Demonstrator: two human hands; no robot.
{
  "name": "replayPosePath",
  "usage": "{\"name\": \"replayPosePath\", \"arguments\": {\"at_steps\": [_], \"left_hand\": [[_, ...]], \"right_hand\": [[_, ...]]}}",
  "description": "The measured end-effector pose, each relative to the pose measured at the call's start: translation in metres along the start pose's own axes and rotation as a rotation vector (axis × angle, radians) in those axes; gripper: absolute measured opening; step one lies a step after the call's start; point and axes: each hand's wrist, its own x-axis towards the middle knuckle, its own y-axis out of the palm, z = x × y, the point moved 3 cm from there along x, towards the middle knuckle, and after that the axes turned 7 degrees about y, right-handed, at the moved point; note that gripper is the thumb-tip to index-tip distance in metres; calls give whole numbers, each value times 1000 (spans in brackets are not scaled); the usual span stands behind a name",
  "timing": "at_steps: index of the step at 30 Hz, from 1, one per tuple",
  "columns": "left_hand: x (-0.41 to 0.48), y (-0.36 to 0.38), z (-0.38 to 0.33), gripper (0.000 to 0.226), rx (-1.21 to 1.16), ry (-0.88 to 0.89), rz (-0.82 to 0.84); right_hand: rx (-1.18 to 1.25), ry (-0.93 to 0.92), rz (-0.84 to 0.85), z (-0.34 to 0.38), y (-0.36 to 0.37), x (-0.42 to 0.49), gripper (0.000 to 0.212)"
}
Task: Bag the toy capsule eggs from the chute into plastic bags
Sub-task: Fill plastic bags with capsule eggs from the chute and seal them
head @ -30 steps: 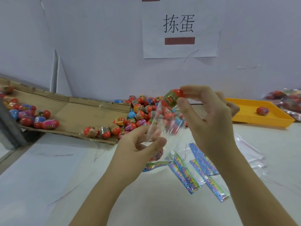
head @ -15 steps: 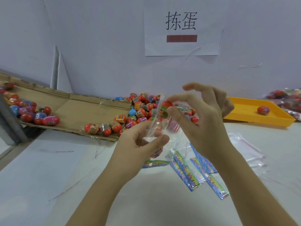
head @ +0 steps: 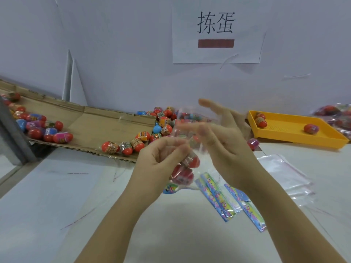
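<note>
Gone from the right hand is the red and green egg it pinched over the bag's mouth half a second ago. That hand has opened, its fingers spread and mostly straight, the index raised and the others smeared by motion, so I cannot tell whether a fingertip brushes the film. Its palm faces left, just beside the clear plastic bag, and it holds nothing. The left hand keeps its place, thumb and curled fingers pinching the bag near its upper edge, so the bag hangs above the white table with red capsule eggs bunched at its bottom, just below that hand's thumb. Behind the hands the cardboard chute slopes down from the left along the wall. A cluster of eggs sits on its upper stretch, three eggs lie in a row at its near edge, and a heap of mixed eggs in red, blue and orange crowds its lower end, partly hidden by the bag. On the table below the right wrist lie printed header cards, fanned out, and to their right a stack of empty clear bags. A yellow tray stands further right with eggs at its left end and one nearer its right side; a purple and red egg lies on the table just left of it. A paper sign with two printed characters and a dark red bar hangs on the wall above.
</note>
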Motion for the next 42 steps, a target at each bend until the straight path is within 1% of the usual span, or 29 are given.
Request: {"name": "replayPosePath", "arguments": {"at_steps": [1,2,4,5,6,7,8,9,11,13,14,15,17,19,21,24,26,28,30,32,34,37,40,42], "left_hand": [[1,-2,1,19,-34,-32,-49],[2,-5,1,18,-74,-62,-99],[4,-11,3,22,-173,-111,-179],[5,-14,3,32,-213,-135,-204],[6,-16,3,47,-238,-160,-226],[7,-18,4,58,-253,-180,-245],[7,-19,6,62,-266,-189,-263],[7,-20,6,60,-276,-187,-271],[7,-20,6,50,-266,-176,-272],[6,-19,7,47,-247,-164,-231],[6,-19,7,48,-246,-160,-214],[6,-19,7,47,-249,-166,-214],[6,-19,8,38,-273,-177,-223],[6,-18,8,31,-296,-178,-224],[6,-17,9,32,-289,-188,-217],[5,-18,10,35,-246,-199,-216],[5,-17,9,39,-219,-195,-220],[5,-15,9,40,-169,-180,-206],[5,-13,8,43,-117,-161,-183],[4,-10,8,56,-61,-138,-153],[3,-8,9,65,-12,-123,-128],[3,-6,10,64,18,-95,-91],[3,-5,9,64,29,-59,-52],[2,-4,8,62,30,-38,-19]], "right_hand": [[53,-2,-89,-1,-4,1,42],[116,8,-184,-5,-9,2,35],[230,64,-313,-21,-13,7,29],[245,117,-333,-32,-12,9,27],[225,187,-319,-45,-8,11,26],[164,268,-276,-57,-3,13,27],[60,344,-207,-68,5,14,32],[-73,392,-120,-78,13,14,39],[-354,409,90,-93,31,12,50],[-554,406,273,-103,47,8,50],[-609,414,325,-107,52,5,47],[-632,425,339,-110,55,5,43],[-600,439,264,-111,53,4,31],[-547,408,112,-108,49,7,14],[-458,358,-56,-104,45,8,15],[-140,339,-225,-92,35,11,23],[114,307,-285,-77,24,13,24],[363,231,-294,-56,10,13,30],[486,107,-315,-35,-4,10,28],[553,-2,-313,-18,-15,7,24],[516,-36,-271,-7,-20,4,25],[381,-49,-224,0,-20,2,37],[164,-85,-267,2,-18,-1,50],[-81,-128,-350,3,-18,-2,47]]}}
